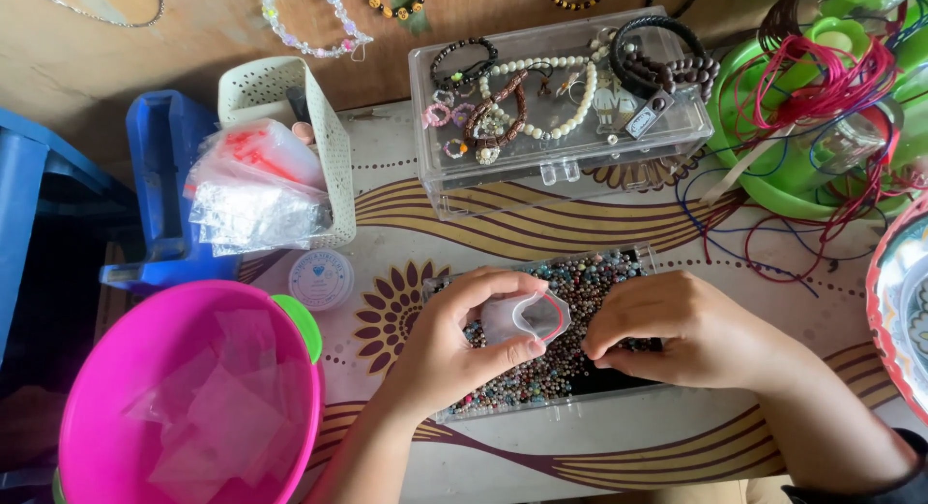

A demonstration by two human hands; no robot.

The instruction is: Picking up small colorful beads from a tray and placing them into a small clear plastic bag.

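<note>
Plastic bag is being pinched open by left hand; right hand, fingers together, is dipping into bead tray at the tabletop's near edge; beads may spill.

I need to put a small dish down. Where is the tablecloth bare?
Bare cloth lies between the clear bracelet box and the bead tray, and below the tray. Crowded: cord tangle right, pink bowl left.
</note>
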